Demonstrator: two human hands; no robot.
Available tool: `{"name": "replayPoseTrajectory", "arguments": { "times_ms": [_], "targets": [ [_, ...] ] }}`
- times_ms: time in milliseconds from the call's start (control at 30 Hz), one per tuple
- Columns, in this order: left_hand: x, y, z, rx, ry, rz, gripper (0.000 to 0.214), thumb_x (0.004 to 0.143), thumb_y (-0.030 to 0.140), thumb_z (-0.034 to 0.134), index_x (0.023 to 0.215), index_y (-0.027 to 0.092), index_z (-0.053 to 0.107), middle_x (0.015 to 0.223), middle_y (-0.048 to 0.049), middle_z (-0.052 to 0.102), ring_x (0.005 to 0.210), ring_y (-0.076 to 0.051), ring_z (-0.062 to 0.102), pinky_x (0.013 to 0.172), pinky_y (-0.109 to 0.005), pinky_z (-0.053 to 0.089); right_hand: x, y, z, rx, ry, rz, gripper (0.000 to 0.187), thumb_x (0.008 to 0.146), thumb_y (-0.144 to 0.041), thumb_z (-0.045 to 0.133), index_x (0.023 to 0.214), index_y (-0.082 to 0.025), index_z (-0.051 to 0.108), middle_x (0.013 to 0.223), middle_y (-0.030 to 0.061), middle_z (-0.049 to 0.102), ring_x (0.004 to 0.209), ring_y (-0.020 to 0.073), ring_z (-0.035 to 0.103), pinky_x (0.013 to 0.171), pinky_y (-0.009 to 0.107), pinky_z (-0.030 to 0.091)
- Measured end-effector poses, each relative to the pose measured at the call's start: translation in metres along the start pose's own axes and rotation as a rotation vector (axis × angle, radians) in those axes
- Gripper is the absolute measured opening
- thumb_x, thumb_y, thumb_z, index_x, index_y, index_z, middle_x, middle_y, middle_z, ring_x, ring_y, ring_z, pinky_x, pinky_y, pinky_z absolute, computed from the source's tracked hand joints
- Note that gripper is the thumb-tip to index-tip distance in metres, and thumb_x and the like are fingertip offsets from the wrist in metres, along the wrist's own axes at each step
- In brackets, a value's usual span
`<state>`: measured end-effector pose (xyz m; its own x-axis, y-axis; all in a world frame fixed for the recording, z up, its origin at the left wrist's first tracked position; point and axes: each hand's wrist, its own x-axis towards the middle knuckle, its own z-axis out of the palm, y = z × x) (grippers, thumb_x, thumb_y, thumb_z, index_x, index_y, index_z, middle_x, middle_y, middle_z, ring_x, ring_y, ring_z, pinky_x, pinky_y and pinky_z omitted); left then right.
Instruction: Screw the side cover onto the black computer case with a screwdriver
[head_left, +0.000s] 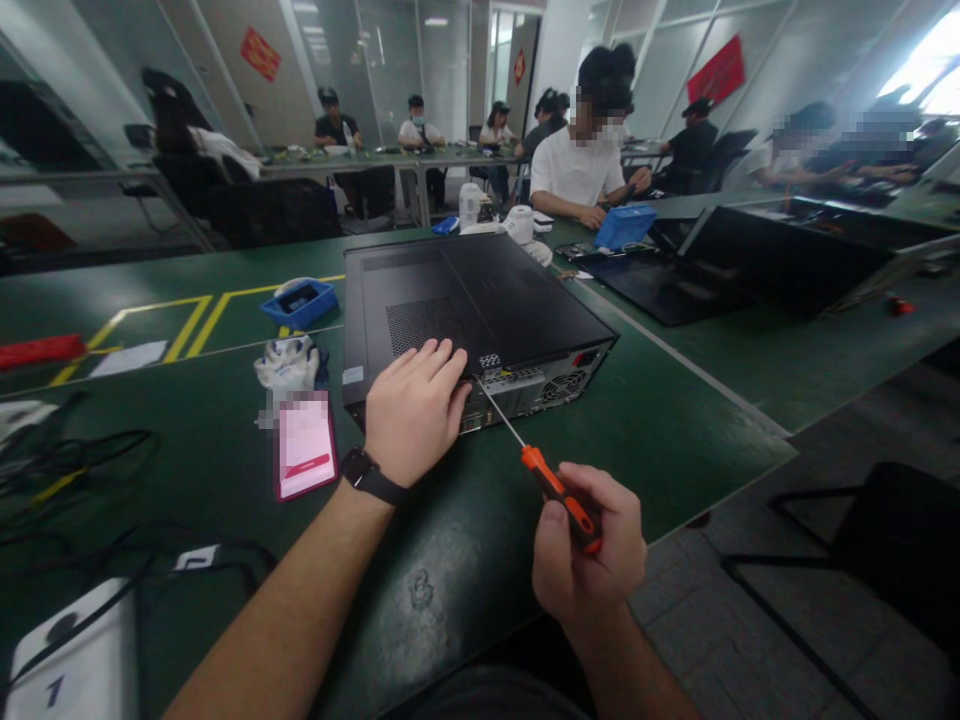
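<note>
A black computer case (480, 290) lies flat on the green table, its rear panel with fan grille and ports turned toward me. My left hand (420, 400), with a black watch on the wrist, rests on the near edge of the case with fingers stretched over the top cover. In my right hand (592, 540) is an orange and black screwdriver (555, 485), gripped by its handle. The screwdriver's shaft slants up to the left, and its tip meets the rear edge beside my left thumb. Whether a screw sits under the tip is too small to tell.
Left of the case are a blue tray (300, 303), white gloves (289, 362) and a phone (307, 445) with a lit screen. Black cables (67, 460) lie at far left. An opened black case (795, 255) stands at right. A person in a white shirt (570, 170) sits opposite.
</note>
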<state>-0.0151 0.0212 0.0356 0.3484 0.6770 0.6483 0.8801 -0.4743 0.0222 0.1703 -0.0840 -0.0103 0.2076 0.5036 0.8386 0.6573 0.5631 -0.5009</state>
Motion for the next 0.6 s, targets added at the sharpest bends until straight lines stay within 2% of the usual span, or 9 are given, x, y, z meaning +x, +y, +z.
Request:
{"name": "replayPoseTrajectory", "arguments": {
  "times_ms": [133,333,467,600],
  "targets": [
    [0.0006,0.0005,-0.0013,0.012,-0.001,0.0,0.036,0.1,0.025,0.056,0.132,0.014,0.067,0.141,-0.0141,0.068,0.133,-0.03,0.063,0.114,-0.048,0.05,0.0043,-0.0023,0.0018,0.019,0.026,-0.03,0.032,0.086,-0.013,0.061,0.117,-0.021,0.064,0.094,0.0032,0.07,0.079,0.0169,0.069,0.066,0.03,0.058],
    [0.0008,0.0005,-0.0016,0.019,0.0,0.005,0.035,0.1,0.025,0.056,0.131,0.013,0.067,0.141,-0.014,0.068,0.133,-0.03,0.064,0.114,-0.048,0.05,-0.0018,0.0006,0.0002,-0.021,0.012,0.055,0.024,0.092,-0.018,0.06,0.115,-0.02,0.066,0.092,0.0028,0.071,0.065,0.0139,0.067,0.057,0.028,0.055],
    [0.0004,0.0004,-0.0011,0.008,-0.001,0.001,0.035,0.1,0.025,0.056,0.131,0.014,0.067,0.141,-0.0144,0.068,0.134,-0.03,0.063,0.114,-0.048,0.05,0.0047,-0.0017,0.0009,0.044,-0.005,-0.042,0.029,0.089,-0.018,0.057,0.118,-0.02,0.062,0.092,0.0046,0.068,0.076,0.0185,0.068,0.063,0.034,0.058],
    [-0.0001,0.0004,-0.0015,-0.004,-0.004,-0.005,0.036,0.099,0.024,0.056,0.132,0.015,0.067,0.142,-0.0145,0.067,0.134,-0.03,0.063,0.114,-0.05,0.05,0.0069,-0.0037,0.002,-0.003,0.03,-0.036,0.027,0.089,-0.011,0.059,0.114,-0.021,0.064,0.09,0.0021,0.07,0.072,0.0153,0.069,0.062,0.029,0.057]
  ]
}}
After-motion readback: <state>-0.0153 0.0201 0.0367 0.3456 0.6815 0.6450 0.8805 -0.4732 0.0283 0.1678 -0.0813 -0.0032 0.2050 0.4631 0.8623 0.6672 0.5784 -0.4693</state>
